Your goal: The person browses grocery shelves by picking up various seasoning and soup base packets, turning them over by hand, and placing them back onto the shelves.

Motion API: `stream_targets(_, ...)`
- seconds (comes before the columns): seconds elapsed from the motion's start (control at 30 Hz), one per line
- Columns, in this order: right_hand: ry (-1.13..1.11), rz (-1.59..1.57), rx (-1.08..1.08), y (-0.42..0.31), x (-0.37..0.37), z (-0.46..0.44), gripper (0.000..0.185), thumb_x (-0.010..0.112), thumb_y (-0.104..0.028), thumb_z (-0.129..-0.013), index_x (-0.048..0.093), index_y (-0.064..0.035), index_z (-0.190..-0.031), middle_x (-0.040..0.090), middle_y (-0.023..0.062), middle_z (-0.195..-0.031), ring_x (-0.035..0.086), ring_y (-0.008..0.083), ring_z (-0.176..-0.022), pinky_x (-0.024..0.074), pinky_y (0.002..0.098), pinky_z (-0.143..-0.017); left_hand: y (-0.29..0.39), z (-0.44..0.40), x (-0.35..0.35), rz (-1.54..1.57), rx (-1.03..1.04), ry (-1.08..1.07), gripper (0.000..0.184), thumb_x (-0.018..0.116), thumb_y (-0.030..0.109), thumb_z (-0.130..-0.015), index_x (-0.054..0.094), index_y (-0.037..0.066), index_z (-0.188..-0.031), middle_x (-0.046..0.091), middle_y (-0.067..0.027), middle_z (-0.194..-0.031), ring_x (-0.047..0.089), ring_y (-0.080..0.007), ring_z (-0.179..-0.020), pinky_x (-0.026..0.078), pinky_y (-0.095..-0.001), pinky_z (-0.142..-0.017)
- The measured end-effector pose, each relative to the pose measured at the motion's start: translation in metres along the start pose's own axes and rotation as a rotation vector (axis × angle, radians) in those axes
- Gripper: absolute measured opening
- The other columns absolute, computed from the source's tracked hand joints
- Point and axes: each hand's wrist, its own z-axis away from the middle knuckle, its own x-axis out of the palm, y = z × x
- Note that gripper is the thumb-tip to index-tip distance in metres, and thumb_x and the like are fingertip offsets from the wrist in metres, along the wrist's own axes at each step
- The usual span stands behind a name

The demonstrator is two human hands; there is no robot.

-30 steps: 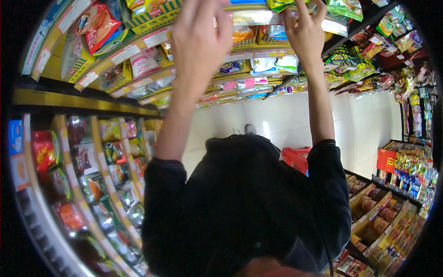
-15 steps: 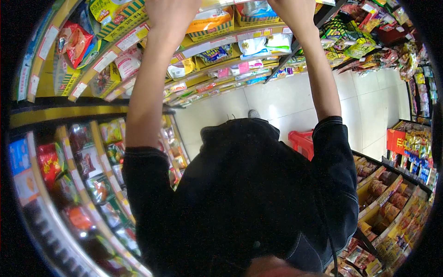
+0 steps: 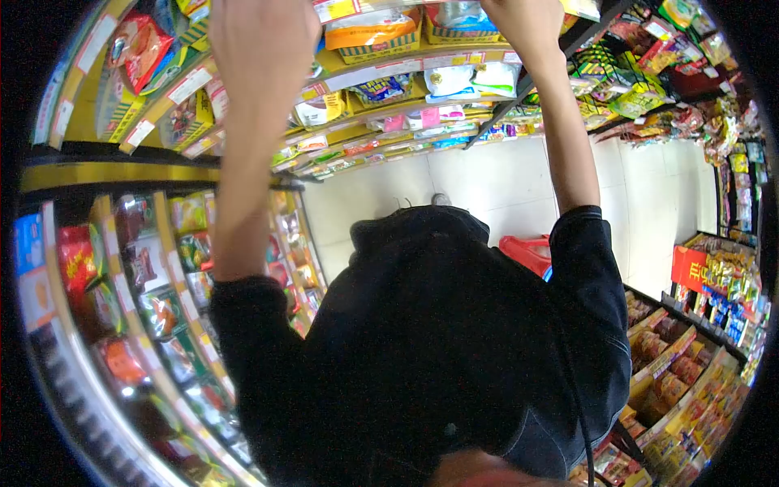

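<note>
Both arms reach up to the shelves at the top of the view. The back of my left hand (image 3: pixel 266 40) shows at the upper left, blurred, in front of a shelf edge; its fingers lie beyond the frame. At the top right, my right hand (image 3: pixel 523 20) is cut off by the frame edge, its fingers hidden. Between the hands sits an orange and white bag (image 3: pixel 372 31) in a striped carton. Beside it, a blue and white bag (image 3: pixel 464 16) lies in another carton. White packs (image 3: pixel 449 81) lie on the shelf below.
Shelves of packaged goods (image 3: pixel 150 272) stand at the left. Snack bags (image 3: pixel 637 97) hang at the upper right. A red plastic object (image 3: pixel 526 253) rests on the tiled floor (image 3: pixel 511 178) beside my body. Bins of packets (image 3: pixel 665 365) are at the lower right.
Since a second ago, my left hand has moved left and my right hand slightly up, so the fingers seen then are out of frame. The shelves have shifted in view.
</note>
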Motion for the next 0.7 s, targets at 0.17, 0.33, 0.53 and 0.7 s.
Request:
stream_targets(0.17, -0.087, -0.004, 0.033, -0.002, 0.001, 0.005, 0.069, 0.064, -0.002, -0.083, 0.055, -0.0281, -0.145, 0.052, 0.0113, -0.138, 0.069, 0.0313, -0.082, 0.0569, 0.0383, -0.064, 0.047, 0.105, -0.039, 0.351, -0.132, 0.174, 0.044, 0.07, -0.003, -0.074, 0.072, 0.016, -0.113, 0.057, -0.0129, -0.105, 0.059, -0.0318, -0.101, 0.049, -0.0403, -0.085)
stream_targets(0.33, 0.102, -0.059, -0.029, 0.0, 0.007, 0.012, 0.048, 0.065, -0.004, -0.09, 0.06, -0.0149, -0.137, 0.062, 0.0103, -0.117, 0.067, 0.0242, -0.079, 0.0542, 0.0324, -0.066, 0.077, 0.206, -0.048, 0.446, -0.263, 0.109, 0.044, 0.082, 0.001, -0.073, 0.07, 0.016, -0.113, 0.056, -0.0111, -0.112, 0.057, -0.0324, -0.103, 0.049, -0.0413, -0.087)
stream_targets(0.53, -0.361, -0.369, 0.136, -0.045, 0.018, 0.107, 0.029, 0.062, 0.005, -0.087, 0.067, -0.0045, -0.114, 0.068, 0.0156, -0.11, 0.069, 0.0189, -0.077, 0.0548, 0.0317, -0.062, 0.05, 0.307, -0.054, 0.324, -0.619, -0.033, 0.039, 0.079, -0.003, -0.075, 0.071, 0.011, -0.11, 0.054, -0.0121, -0.113, 0.056, -0.0316, -0.107, 0.047, -0.0399, -0.092)
stream_targets(0.7, -0.422, -0.611, 0.05, -0.149, 0.125, 0.112, 0.041, 0.065, -0.02, -0.096, 0.056, -0.013, -0.136, 0.067, 0.0199, -0.116, 0.067, 0.0402, -0.09, 0.0573, 0.0454, -0.077, -0.003, 0.326, -0.065, 0.163, -0.619, 0.021, 0.041, 0.076, -0.005, -0.078, 0.067, 0.011, -0.115, 0.053, -0.0144, -0.116, 0.055, -0.0332, -0.109, 0.046, -0.0412, -0.091)
